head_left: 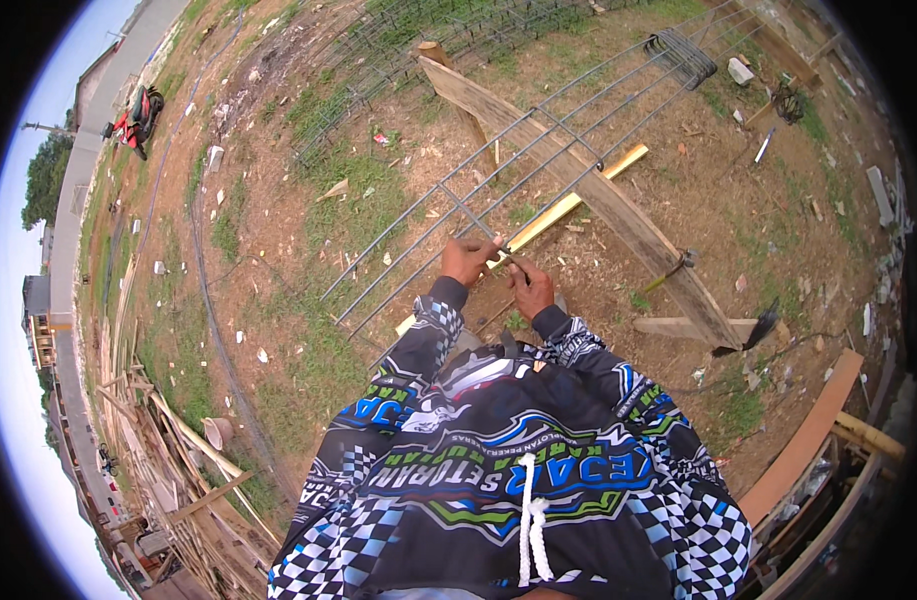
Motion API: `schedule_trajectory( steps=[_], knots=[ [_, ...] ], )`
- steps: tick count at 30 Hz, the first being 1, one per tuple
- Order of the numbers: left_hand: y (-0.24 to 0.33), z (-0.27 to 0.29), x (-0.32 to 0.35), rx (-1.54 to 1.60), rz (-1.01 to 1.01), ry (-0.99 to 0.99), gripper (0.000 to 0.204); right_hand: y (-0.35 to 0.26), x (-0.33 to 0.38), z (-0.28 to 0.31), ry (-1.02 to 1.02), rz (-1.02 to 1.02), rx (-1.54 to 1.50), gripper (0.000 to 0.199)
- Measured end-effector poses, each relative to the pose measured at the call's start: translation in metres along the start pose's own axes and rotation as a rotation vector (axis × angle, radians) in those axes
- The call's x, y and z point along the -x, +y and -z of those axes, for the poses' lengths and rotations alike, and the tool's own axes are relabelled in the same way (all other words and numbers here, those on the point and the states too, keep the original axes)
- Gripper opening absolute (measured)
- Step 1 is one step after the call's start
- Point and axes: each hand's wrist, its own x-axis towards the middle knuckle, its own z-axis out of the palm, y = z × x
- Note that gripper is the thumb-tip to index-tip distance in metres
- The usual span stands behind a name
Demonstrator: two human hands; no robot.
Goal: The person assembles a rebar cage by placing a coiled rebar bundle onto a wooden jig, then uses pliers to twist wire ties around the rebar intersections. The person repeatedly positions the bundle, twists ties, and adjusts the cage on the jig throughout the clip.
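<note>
In front of me a long cage of steel rebar (555, 150) slants from lower left to upper right. Square steel stirrups cross its bars; the nearer stirrup (465, 208) runs down to my fingers. My left hand (466, 262) is closed, its fingertips pinched at the corner where this stirrup meets a bar. Close beside it, my right hand (532, 290) has thumb and fingers together at the same joint. A thin dark piece shows at its fingertips, too small to name. Beyond the hands, a pale wooden strip (546, 222) passes beneath the bars.
A weathered plank (628, 215) on posts supports the cage. Bundled stirrups (681, 60) hang around its far end. More rebar mesh (418, 50) lies behind. A lumber pile (168, 470) is at lower left, a brown board (808, 435) at lower right, a red motorbike (135, 122) far left.
</note>
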Motion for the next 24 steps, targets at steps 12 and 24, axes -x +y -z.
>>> schedule_trajectory(
  steps=[12,24],
  knots=[
    [-0.015,-0.008,-0.006,0.105,-0.040,-0.020,0.039,-0.030,-0.009,0.041,-0.272,0.198,0.183,0.027],
    [-0.034,-0.014,-0.015,0.116,-0.088,0.017,0.042,-0.111,-0.123,0.070,-0.598,0.625,0.993,0.019]
  ],
)
